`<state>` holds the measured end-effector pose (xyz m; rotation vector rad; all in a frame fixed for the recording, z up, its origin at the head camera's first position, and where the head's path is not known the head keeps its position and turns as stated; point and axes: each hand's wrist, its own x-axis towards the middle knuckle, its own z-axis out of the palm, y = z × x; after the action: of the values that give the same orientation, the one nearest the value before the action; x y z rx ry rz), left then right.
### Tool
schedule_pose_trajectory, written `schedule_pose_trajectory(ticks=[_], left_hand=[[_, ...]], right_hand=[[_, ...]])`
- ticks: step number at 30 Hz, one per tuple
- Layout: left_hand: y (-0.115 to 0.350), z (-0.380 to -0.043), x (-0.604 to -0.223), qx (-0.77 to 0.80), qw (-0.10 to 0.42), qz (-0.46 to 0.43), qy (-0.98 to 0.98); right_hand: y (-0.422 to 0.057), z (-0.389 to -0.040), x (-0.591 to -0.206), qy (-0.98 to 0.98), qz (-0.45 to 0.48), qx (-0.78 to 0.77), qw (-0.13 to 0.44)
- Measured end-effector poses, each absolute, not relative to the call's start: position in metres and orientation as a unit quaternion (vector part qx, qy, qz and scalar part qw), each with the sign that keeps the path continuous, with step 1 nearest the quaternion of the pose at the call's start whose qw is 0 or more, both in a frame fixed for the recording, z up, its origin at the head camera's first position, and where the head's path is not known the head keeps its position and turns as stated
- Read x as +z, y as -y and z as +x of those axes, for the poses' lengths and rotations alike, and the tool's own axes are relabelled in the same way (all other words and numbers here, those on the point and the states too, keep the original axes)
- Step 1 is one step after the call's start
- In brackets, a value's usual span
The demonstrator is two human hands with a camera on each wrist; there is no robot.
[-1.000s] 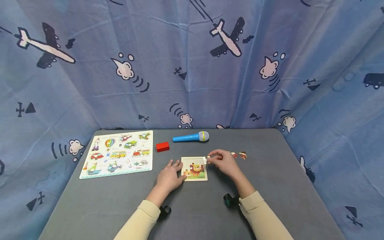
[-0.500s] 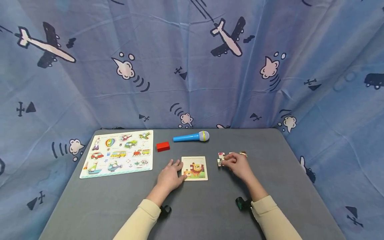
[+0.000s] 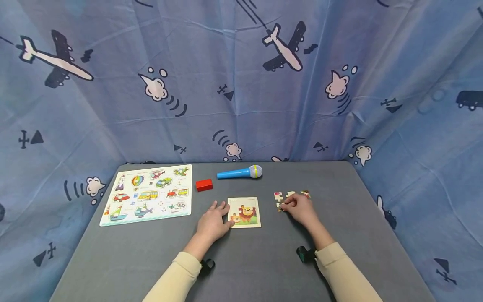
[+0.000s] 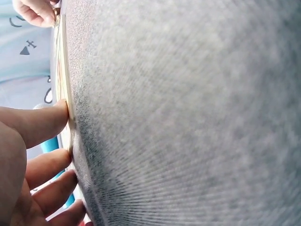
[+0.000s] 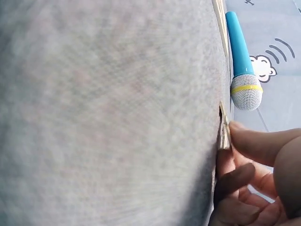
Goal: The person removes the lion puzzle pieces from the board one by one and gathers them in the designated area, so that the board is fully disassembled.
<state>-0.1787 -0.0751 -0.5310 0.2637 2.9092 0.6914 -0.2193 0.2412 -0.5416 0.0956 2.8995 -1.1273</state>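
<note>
My left hand point(image 3: 212, 222) rests at the left side of a small square wooden puzzle tray point(image 3: 243, 199). Its thumb point(image 4: 47, 120) touches the near left corner, and the fingers lie spread along the edge. Part of a lion picture point(image 3: 247, 213) fills the tray's lower half. To the right, my right hand point(image 3: 302, 209) is low at the table among loose jigsaw pieces point(image 3: 278, 196). Thumb and fingers pinch a thin wooden jigsaw piece point(image 5: 225, 136), its face mostly hidden in the right wrist view.
A large board with vehicle pictures point(image 3: 147, 195) lies at the left. Behind the tray are a red block point(image 3: 204, 185) and a blue toy microphone point(image 3: 234, 173). Patterned blue cloth point(image 3: 241, 84) hangs behind the grey table point(image 3: 241, 268).
My right hand has moved right from the tray's upper right corner to the loose pieces, taking a jigsaw piece with it. The left hand and tray have stayed put.
</note>
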Motion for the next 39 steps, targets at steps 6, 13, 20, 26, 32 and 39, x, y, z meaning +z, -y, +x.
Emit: schedule_pose_trajectory(ticks=[6, 13, 20, 26, 32, 39], left_hand=[[0.075, -0.179, -0.531, 0.229, 0.069, 0.088, -0.967], [0.073, -0.180, -0.531, 0.230, 0.070, 0.087, -0.967], [0.073, -0.179, -0.532, 0.234, 0.065, 0.086, -0.966], [0.070, -0.177, -0.535, 0.238, 0.053, 0.089, -0.966], [0.068, -0.177, -0.537, 0.225, 0.045, 0.091, -0.969], [0.068, -0.177, -0.536, 0.205, 0.049, 0.082, -0.974]], right_hand=[[-0.238, -0.217, -0.539, -0.945, 0.030, -0.326, 0.003], [-0.242, -0.220, -0.534, -0.935, 0.016, -0.353, -0.021], [-0.233, -0.220, -0.510, -0.928, -0.008, -0.370, -0.041], [-0.212, -0.219, -0.494, -0.920, -0.036, -0.389, -0.040], [-0.184, -0.222, -0.497, -0.917, -0.036, -0.398, -0.004], [-0.150, -0.226, -0.503, -0.915, -0.041, -0.399, 0.041]])
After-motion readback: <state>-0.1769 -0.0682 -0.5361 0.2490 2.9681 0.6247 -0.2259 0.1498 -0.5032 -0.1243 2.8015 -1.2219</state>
